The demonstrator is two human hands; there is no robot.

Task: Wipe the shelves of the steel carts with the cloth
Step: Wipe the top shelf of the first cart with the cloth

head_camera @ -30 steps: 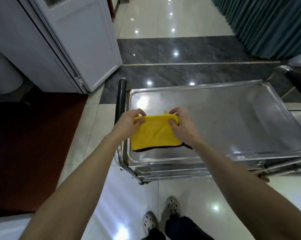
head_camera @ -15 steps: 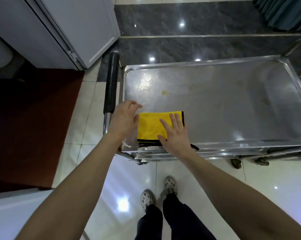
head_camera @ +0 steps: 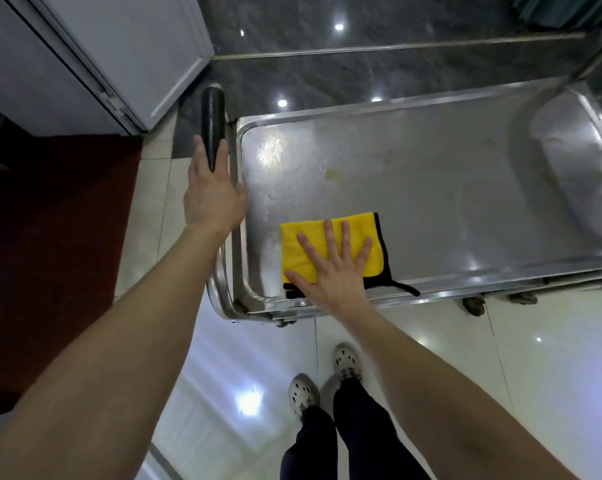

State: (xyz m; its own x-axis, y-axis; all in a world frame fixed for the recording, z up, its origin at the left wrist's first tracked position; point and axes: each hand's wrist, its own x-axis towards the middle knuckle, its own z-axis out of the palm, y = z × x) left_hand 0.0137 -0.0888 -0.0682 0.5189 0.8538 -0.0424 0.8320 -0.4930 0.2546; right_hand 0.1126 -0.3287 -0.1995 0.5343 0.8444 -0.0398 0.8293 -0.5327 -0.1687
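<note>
Left hand (head_camera: 213, 199) is now gripping the black padded handle (head_camera: 212, 112); flat right hand (head_camera: 334, 275) is pressing the folded yellow cloth (head_camera: 294, 249), long steel shelf (head_camera: 431, 188) stretching rightward.

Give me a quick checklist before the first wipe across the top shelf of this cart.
1. Cloth lies on the top shelf: ok, folded, near the front left corner.
2. Right hand on the cloth: ok, spread flat with straight fingers.
3. Left hand steadies the cart: it is on the black handle; whether the grip is firm, cannot tell.
4. Path ahead: ok, bare steel with one yellowish spot to wipe.
5. Cloth fully on the shelf: not ok, a black strip trails over the front rim.
6. Wheels locked: cannot tell.
</note>
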